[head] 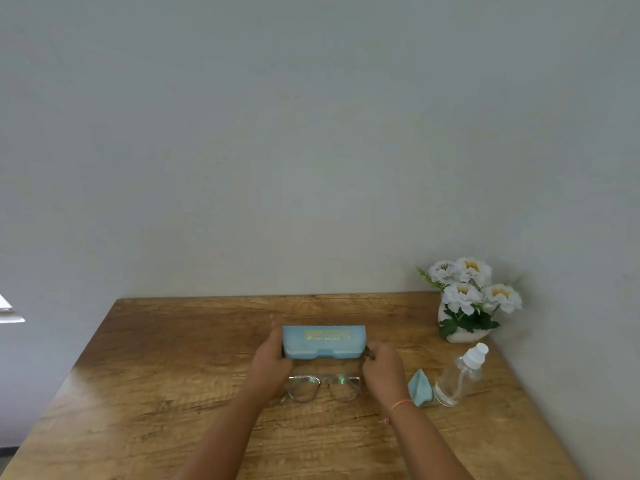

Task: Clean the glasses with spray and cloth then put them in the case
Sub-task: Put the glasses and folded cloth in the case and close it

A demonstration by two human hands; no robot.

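A: Hands first. Who's got what?

B: The left hand (272, 358) grips the left end of the blue case (323, 342), fingers wrapped round the end. The right hand (382, 370) clasps the case's right end. The case is closed, long side toward the person, held between the two hands low over the counter (173, 358); can't tell if it touches the wood.

A: Glasses?

B: The glasses (320, 388) lie flat on the counter just behind the knuckles, between the two wrists, on the person's side of the case. Clear frame, lenses showing a green glint. Not held.

A: Cloth, spray?

B: The blue cloth (419, 387) sits just outside the right wrist, bunched. The spray bottle (460, 375) lies tilted beside it, further right, white cap pointing away, touching or nearly touching the cloth.

A: Room to move?

B: Bare wood to the left of the left hand out to the counter's left edge, and a clear strip beyond the case up to the back edge at the wall (311, 150). Right side is tighter: a flower pot (465, 306) stands in the far right corner, beyond the bottle.

A: Any text?

B: Gold lettering on the case lid, two lines, too blurred to read. An orange band (401, 405) sits on the right wrist.
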